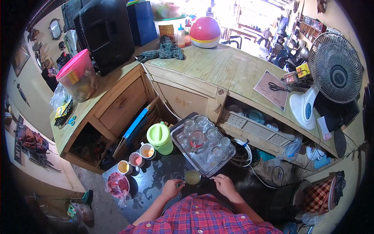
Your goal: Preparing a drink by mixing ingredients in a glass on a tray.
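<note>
At the table's near edge, my left hand [172, 188] is closed at the handle side of a glass mug [193, 177] of cloudy yellowish drink. On the mug's other side, my right hand [225, 185] pinches something thin by the tray's near corner; I cannot make out what. Beyond them lies a metal tray [181, 145] with several upturned clear glass mugs [212, 134]. Left of it stand a lime-green lidded pitcher [159, 136] and three cups, one with orange contents [147, 150], one pink [136, 160], one yellow [124, 167]. A plastic bag of red stuff [118, 185] sits at the left.
A wooden counter [202, 72] wraps around the far side, bearing a fan [337, 78], scissors [278, 87], a red-and-white ball-shaped container [205, 32] and a pink-lidded tub [80, 76]. A white cable coil [242, 154] hangs right of the tray. Wet patches mark the dark table [150, 183].
</note>
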### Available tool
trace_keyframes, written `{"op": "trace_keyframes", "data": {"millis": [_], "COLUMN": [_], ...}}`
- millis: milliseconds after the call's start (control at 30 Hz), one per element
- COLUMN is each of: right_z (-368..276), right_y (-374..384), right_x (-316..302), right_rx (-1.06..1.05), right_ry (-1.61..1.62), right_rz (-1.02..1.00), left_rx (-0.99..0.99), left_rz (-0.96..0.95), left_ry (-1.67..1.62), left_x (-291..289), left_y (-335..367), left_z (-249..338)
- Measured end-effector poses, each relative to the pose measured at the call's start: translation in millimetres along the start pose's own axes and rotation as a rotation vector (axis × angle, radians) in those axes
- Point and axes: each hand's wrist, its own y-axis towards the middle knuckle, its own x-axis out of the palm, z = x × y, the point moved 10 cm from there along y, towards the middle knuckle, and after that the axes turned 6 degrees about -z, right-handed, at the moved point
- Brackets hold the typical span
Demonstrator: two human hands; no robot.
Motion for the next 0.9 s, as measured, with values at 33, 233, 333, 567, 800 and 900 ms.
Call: {"op": "trace_keyframes", "data": {"millis": [33, 233, 333, 567, 800, 900], "right_z": [2.1, -3.4, 14.1, 8.8, 3.0, 2.0], "right_y": [-2.1, 7.6, 0.3, 14.0, -3.1, 1.4], "right_x": [1.0, -2.8, -1.9, 2.2, -2.5, 2.0], "right_rx": [0.011, -0.057, -0.001, -0.054, -0.017, -0.012], "right_ry": [0.017, 0.022, 0.001, 0.014, -0.030, -0.008], "right_rz": [-0.018, 0.072, -0.024, 0.073, 0.027, 0.065], "left_rx": [0.002, -0.046, -0.090, -0.056, -0.022, -0.030], "left_rz": [-0.003, -0.046, -0.076, -0.063, -0.031, -0.038], "left_ry": [0.001, 0.019, 0.022, 0.013, 0.001, -0.037], "left_x": [-1.9, -5.0, -1.8, 1.9, -0.1, 1.3], "left_y": [0.3, 1.5, 0.1, 3.7, 0.8, 1.1], "left_z": [5.0, 9.8, 6.3, 0.2, 0.8, 0.5]}}
